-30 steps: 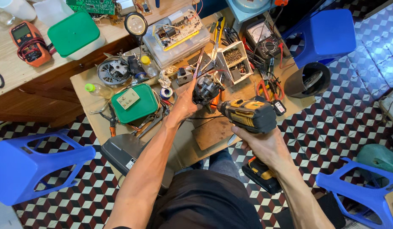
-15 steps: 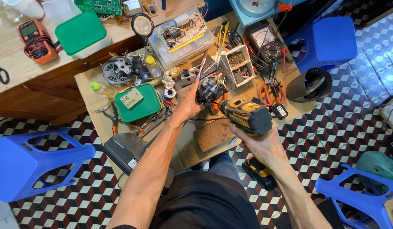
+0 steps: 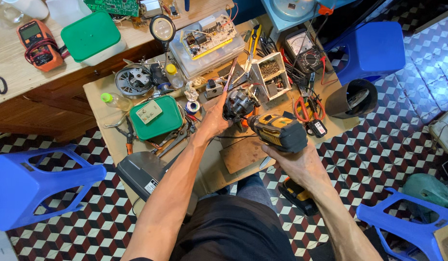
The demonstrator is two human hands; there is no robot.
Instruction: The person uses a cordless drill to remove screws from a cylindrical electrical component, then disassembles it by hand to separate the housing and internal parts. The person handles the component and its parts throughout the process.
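The small dark motor (image 3: 239,104) with copper windings is held up above the middle of the cluttered counter (image 3: 96,89), a low one covered with cardboard. The left hand (image 3: 215,118) has its grip closed around the motor from the 9 o'clock side, with the fingers wrapped on its body and the thumb up. Directly at 4 o'clock from the motor, and touching it with its front end, is the yellow and black cordless drill (image 3: 278,131). The right hand (image 3: 296,162) has its grip closed on the handle of the drill from below, so the fingers are mostly hidden under the tool. A thin red-handled tool (image 3: 229,79) stands out at 12 o'clock from the motor; I cannot tell which fingers keep it. At 9 o'clock from the left hand lies a green box (image 3: 156,117) with a small plate on top, and pliers (image 3: 128,137) lie just beside it. At 1 o'clock from the motor is a white tray of screws (image 3: 271,71), and farther in the same direction an analog meter (image 3: 307,53). At 3 o'clock from the drill lie red scissors (image 3: 307,107). A spare battery pack (image 3: 297,195) lies on the tiled floor at 6 o'clock from the right hand.
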